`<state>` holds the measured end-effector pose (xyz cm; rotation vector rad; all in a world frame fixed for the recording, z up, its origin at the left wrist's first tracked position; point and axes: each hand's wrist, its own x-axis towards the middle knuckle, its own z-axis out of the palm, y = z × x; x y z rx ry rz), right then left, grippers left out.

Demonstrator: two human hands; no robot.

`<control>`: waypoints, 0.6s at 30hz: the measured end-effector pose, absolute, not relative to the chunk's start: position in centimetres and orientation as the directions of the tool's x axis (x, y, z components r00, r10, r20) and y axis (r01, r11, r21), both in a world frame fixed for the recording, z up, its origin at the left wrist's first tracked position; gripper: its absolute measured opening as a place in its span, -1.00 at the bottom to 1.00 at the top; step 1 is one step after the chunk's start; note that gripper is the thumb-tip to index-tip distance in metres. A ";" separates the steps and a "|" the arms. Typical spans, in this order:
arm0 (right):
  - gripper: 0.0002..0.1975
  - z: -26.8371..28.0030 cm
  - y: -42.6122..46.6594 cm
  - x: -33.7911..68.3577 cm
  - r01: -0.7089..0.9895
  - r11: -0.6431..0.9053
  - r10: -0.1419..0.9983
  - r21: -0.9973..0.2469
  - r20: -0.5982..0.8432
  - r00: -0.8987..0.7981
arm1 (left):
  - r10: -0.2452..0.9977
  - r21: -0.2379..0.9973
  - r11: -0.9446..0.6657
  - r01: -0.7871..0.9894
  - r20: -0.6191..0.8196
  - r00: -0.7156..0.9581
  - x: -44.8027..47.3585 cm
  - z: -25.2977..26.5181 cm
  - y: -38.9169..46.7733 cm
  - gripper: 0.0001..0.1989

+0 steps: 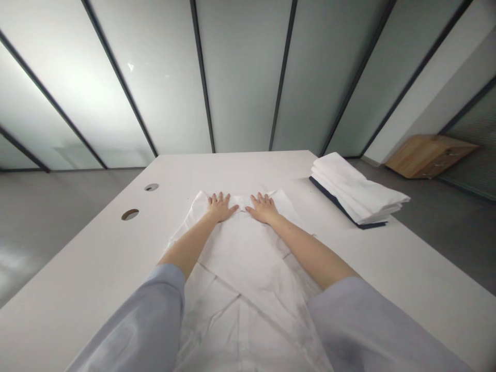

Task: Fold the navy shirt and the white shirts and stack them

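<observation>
A white garment [244, 248], which looks like a shirt, lies spread on the white table, its far end narrowing to two pointed corners. Creases and folded layers run across its near half. My left hand [220, 207] rests flat on the far left part of the cloth, fingers spread. On the far right part, my right hand [262, 207] also presses down flat with its fingers apart. The two thumbs point toward each other over the middle of the garment's far end. Neither hand grips anything.
To the right, a stack of folded white cloth [352, 188] lies on a dark blue flat piece [337, 204] at the edge of the table [116, 279]. Two round holes [130, 214] pierce the tabletop at left. A wooden cabinet [430, 155] stands on the floor beyond, beside frosted glass panels [240, 77].
</observation>
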<state>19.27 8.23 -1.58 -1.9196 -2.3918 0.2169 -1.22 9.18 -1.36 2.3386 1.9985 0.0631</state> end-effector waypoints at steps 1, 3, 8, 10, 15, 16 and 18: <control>-0.24 -1.7 8.2 19.3 0.966 0.206 0.976 -0.154 -0.038 -0.214 | 0.987 0.076 -0.161 0.984 0.000 0.161 -1.3 -1.4 9.1 -0.16; -0.23 -1.7 8.2 19.3 0.966 0.204 0.976 -0.159 -0.036 -0.213 | 0.986 0.073 -0.168 0.983 0.035 0.166 -1.3 -1.2 8.9 -0.17; -0.22 -1.5 8.8 19.3 0.966 0.201 0.977 -0.164 -0.041 -0.210 | 0.946 0.021 -0.287 0.958 0.166 0.280 -0.2 -0.2 6.4 -0.32; -0.23 -1.4 9.1 19.3 0.967 0.196 0.978 -0.164 -0.044 -0.206 | 0.940 0.027 -0.318 0.948 0.137 0.311 0.7 0.1 4.6 -0.33; -0.29 -1.0 9.9 19.3 0.965 0.206 0.977 -0.162 -0.017 -0.211 | 0.965 0.096 -0.236 0.967 -0.089 0.245 3.2 -0.6 0.5 -0.16; -0.31 -0.9 10.0 19.4 0.965 0.207 0.977 -0.161 -0.006 -0.211 | 0.965 0.100 -0.231 0.968 -0.103 0.241 3.6 -0.9 0.2 -0.12; -0.36 -0.7 10.0 19.5 0.966 0.205 0.979 -0.157 0.032 -0.202 | 0.966 0.104 -0.228 0.968 -0.102 0.238 3.8 -1.1 0.2 -0.09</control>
